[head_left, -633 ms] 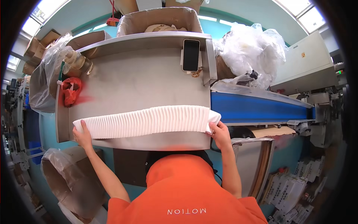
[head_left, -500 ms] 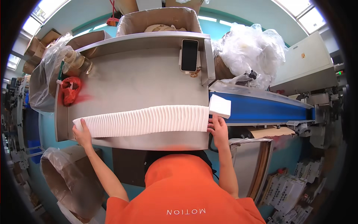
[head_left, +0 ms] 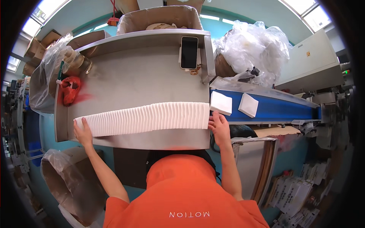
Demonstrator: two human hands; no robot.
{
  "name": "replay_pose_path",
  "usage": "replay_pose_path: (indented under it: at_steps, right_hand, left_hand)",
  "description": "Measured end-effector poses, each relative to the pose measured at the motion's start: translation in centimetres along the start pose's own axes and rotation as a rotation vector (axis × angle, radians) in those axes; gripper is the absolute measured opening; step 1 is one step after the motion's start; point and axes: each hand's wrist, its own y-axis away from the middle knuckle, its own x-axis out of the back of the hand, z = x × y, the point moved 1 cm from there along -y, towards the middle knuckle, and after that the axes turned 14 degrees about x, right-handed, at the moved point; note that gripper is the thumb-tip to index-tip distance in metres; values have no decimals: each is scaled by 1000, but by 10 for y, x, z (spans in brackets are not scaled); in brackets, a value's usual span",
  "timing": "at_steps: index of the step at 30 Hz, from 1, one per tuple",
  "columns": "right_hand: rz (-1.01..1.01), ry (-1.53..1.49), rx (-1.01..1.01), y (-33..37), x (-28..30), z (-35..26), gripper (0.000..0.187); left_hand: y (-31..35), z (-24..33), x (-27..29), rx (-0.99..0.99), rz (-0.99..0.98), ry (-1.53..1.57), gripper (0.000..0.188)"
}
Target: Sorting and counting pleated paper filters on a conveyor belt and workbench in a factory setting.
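A long row of white folded paper napkins (head_left: 152, 117) stands on edge, packed face to face, along the near side of the steel table (head_left: 125, 72). My left hand (head_left: 83, 133) is closed round the row's left end, thumb on the front side. At the other end my right hand (head_left: 219, 126) has its fingers apart, their tips at the row's last napkins and just below a white napkin stack (head_left: 221, 103). That stack lies flat at the left end of the blue conveyor belt (head_left: 279, 107). A second napkin stack (head_left: 248, 105) sits on the belt beside it.
A smartphone (head_left: 189, 52) rests at the table's far right corner. To the left are a red plastic bag (head_left: 71, 91) and a clear container (head_left: 76, 62). Raised steel edges border the table. Boxes, such as a lined carton (head_left: 159, 19), and clear plastic sheeting (head_left: 256, 51) stand around it.
A second napkin stack has appeared on the belt, to the right of the first. My hands stay at the two ends of the row, and the view has shifted slightly.
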Motion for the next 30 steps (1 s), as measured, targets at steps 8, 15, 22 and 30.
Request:
replay_pose_path:
  at_steps: [8,15,22,30]
  right_hand:
    - [-164,83,-64,14,4,-1,25]
    - [-175,338,152,11,-23,-12,41]
    - [-218,169,-10,12,9,-7,31]
    - [-151,161,28,6,-9,-1,33]
  left_hand:
    - [6,2,2,-13,6,37,60]
    - [9,4,-2,-45,-18,24,58]
    - [13,9,-4,-59,-3,43,57]
    - [17,12,-1,-25,0,43,57]
